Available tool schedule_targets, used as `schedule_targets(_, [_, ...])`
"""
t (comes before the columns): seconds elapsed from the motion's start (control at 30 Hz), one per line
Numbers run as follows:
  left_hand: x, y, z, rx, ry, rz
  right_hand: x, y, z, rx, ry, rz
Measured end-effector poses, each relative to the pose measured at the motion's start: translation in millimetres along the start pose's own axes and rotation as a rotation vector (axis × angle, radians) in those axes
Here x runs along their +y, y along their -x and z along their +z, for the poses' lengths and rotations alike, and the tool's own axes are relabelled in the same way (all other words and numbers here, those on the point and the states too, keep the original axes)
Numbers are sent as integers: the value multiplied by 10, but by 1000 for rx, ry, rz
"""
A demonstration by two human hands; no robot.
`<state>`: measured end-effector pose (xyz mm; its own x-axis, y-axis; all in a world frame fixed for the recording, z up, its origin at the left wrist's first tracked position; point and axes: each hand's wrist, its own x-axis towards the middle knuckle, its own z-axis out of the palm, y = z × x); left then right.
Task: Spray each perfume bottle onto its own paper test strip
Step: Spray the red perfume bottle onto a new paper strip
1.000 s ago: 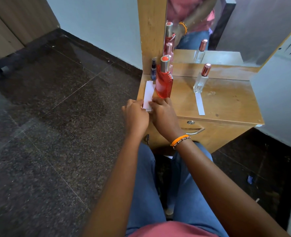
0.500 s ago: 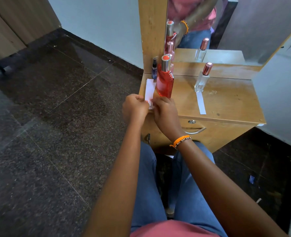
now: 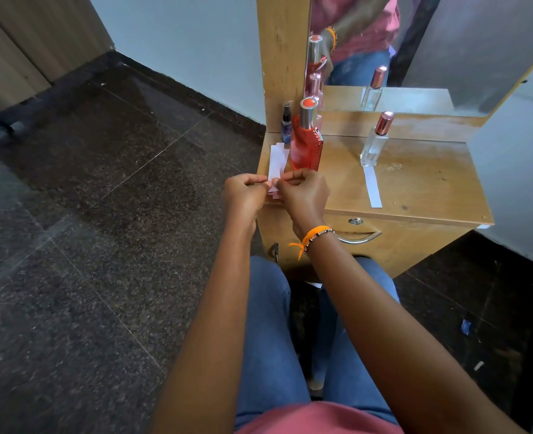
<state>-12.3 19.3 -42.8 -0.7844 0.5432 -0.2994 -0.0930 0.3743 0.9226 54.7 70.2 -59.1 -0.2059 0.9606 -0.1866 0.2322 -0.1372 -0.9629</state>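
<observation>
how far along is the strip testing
Looks done: one strip lies before the clear bottle. In hand: left hand and right hand pinch a strip off the stack. Left: red bottle and small blue bottle.

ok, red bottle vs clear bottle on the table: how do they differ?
The red bottle holds red liquid; the clear bottle looks colourless. The red bottle is wider and has a silver cap with an orange top; the clear bottle is slimmer with a rose-gold cap. A single strip lies before the clear bottle; a strip stack lies left of the red one. Both stand upright, capped.
</observation>
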Motion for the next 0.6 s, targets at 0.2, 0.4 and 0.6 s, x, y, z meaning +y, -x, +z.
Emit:
schedule_targets(0.2, [-40,-15,-26,-26,-10,14,29,-20,6,20,-10,27])
schedule_targets(0.4, [-47,-20,-26,-23,-26,18,28,-46,3,14,-7,40])
schedule_targets(0.6, [-74,-47,-25,-13,-9,36,32,-39,13,-33,-11,56])
